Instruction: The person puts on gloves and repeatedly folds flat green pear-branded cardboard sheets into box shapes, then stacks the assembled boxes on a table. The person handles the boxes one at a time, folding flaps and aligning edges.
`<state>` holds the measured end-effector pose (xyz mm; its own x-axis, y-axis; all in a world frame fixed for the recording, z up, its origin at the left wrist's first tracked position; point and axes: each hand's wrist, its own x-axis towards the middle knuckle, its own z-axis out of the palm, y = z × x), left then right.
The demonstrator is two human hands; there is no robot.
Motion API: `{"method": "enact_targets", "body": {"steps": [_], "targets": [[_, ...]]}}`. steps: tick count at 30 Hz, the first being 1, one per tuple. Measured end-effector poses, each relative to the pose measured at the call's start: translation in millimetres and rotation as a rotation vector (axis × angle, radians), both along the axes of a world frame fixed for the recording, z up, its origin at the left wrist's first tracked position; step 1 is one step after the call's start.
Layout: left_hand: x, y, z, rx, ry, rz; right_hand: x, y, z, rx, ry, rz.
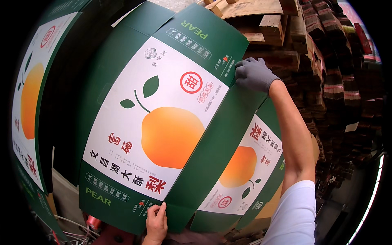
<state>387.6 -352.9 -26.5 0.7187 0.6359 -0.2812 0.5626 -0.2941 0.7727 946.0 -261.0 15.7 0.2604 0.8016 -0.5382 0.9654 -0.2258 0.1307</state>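
Observation:
A large green and white printed cardboard box sheet (122, 118), with an orange-yellow pear picture, is tilted across the middle of the view. A smaller panel (241, 163) with the same picture adjoins it at the lower right, past a green fold strip. My right hand (254, 75), in a grey glove, grips the sheet's upper right edge, fingers curled over it. At the bottom edge my bare left hand (156, 222) pinches the sheet, its fingertips on the printed face. What lies behind the sheet is hidden.
Another sheet with a pear print (32, 98) stands at the far left. Wooden pallets (261, 28) are at the top right. Tall stacks of bundled flat cardboard (330, 69) line the right side. A red roll (93, 222) shows below the sheet at left.

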Motion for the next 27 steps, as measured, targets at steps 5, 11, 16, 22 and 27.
{"method": "enact_targets", "body": {"steps": [5, 11, 16, 22, 27], "targets": [[-1, -1, -1, -0.013, 0.007, 0.007, 3, -1, -2, 0.006, 0.011, -0.001], [-1, 0, -1, -0.011, 0.010, 0.002, -2, 5, 1, -0.062, 0.024, -0.039], [-1, -1, 0, -0.016, 0.016, 0.003, -2, 7, 1, -0.076, 0.023, -0.046], [0, 0, 0, 0.001, -0.012, -0.015, -14, -9, -8, 0.214, -0.068, -0.075], [4, -3, 1, 0.019, 0.013, -0.014, -147, -59, -63, 0.727, 0.120, -0.105]]}}
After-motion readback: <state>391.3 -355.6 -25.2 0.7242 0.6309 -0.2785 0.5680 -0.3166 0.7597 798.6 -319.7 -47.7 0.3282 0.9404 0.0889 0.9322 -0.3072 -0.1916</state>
